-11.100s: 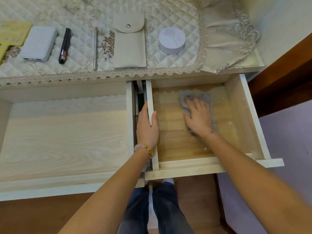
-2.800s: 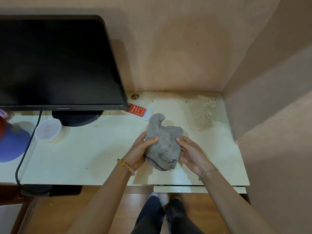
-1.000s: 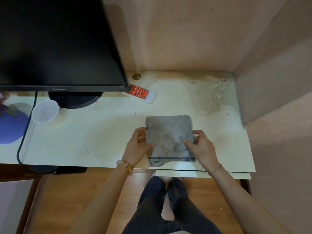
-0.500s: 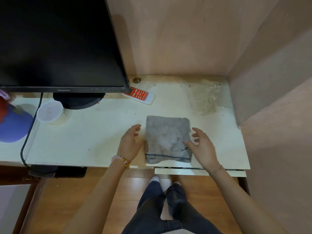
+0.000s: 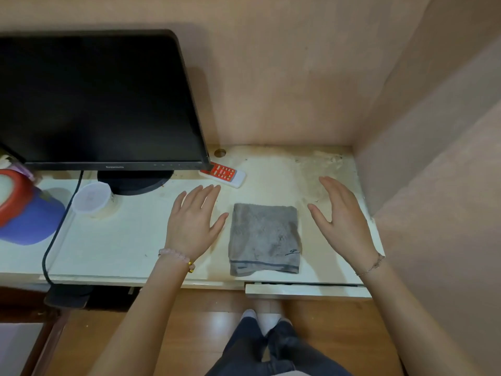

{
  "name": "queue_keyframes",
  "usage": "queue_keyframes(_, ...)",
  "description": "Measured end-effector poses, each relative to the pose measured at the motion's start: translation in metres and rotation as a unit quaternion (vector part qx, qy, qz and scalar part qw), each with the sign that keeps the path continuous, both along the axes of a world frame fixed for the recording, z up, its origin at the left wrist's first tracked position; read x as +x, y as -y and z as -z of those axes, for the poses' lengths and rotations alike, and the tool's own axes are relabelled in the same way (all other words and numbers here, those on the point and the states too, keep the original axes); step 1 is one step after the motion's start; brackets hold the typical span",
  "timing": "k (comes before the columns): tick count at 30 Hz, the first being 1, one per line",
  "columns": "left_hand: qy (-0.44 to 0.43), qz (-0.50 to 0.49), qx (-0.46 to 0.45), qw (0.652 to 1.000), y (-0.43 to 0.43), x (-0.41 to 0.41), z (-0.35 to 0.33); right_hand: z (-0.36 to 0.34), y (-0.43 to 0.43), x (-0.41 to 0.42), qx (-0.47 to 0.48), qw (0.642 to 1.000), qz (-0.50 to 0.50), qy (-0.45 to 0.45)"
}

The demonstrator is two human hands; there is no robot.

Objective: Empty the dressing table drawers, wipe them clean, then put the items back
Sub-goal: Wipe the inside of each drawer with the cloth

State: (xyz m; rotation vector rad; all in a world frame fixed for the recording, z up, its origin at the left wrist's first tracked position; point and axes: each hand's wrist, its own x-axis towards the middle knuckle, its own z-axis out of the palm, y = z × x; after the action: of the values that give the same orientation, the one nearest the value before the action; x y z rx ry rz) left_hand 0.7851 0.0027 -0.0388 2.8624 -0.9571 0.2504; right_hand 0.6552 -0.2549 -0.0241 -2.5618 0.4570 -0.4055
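A grey cloth (image 5: 265,238), folded into a neat square with a dark stripe near its front edge, lies flat on the white desk top (image 5: 113,240). My left hand (image 5: 193,219) hovers just left of the cloth with fingers straight and spread, holding nothing. My right hand (image 5: 340,219) hovers to the right of the cloth, palm turned inward, fingers straight, also holding nothing. Neither hand touches the cloth. The dressing table and its drawers are out of view.
A black monitor (image 5: 95,101) stands at the back left, a red-and-white remote (image 5: 223,174) beside its base. A clear plastic tub (image 5: 92,198) and a red-and-blue object (image 5: 24,210) sit at the left. A wall (image 5: 433,158) closes the right side. A drawer front (image 5: 306,290) shows under the desk edge.
Both hands have let go of the folded cloth and moved outward and up, away from its sides. The cloth stays flat on the desk.
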Motion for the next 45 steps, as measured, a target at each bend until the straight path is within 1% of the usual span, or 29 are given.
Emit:
queue_keyframes(5,0.021,0.006,-0.016,1.0,0.009,-0.003,-0.017,-0.013,0.012,-0.007,-0.017,1.0,0.012,0.005)
queue_keyframes(9,0.044,0.048,-0.049,0.997,0.028,0.008,-0.034,-0.028,0.018,-0.014,-0.045,0.998,0.042,0.017)
queue_keyframes(13,0.068,0.1,-0.071,0.99,0.05,0.027,-0.046,-0.041,0.02,-0.025,-0.064,0.992,0.104,0.035)
queue_keyframes(16,0.07,0.152,-0.077,0.983,0.062,0.047,-0.053,-0.05,0.014,-0.034,-0.064,0.984,0.161,0.038)
queue_keyframes(23,0.061,0.284,-0.074,0.954,0.073,0.082,-0.065,-0.057,-0.03,-0.061,-0.106,0.945,0.306,0.041)
queue_keyframes(27,0.045,0.361,-0.074,0.929,0.088,0.079,-0.072,-0.059,-0.059,-0.092,-0.121,0.912,0.391,0.033)
queue_keyframes(33,0.032,0.485,-0.111,0.867,0.122,0.033,-0.085,-0.074,-0.108,-0.155,-0.144,0.852,0.503,0.017)
queue_keyframes(37,0.032,0.549,-0.114,0.827,0.142,-0.019,-0.089,-0.082,-0.142,-0.208,-0.158,0.804,0.574,0.008)
queue_keyframes(45,0.008,0.678,-0.127,0.724,0.167,-0.158,-0.101,-0.085,-0.221,-0.325,-0.157,0.693,0.704,-0.014)
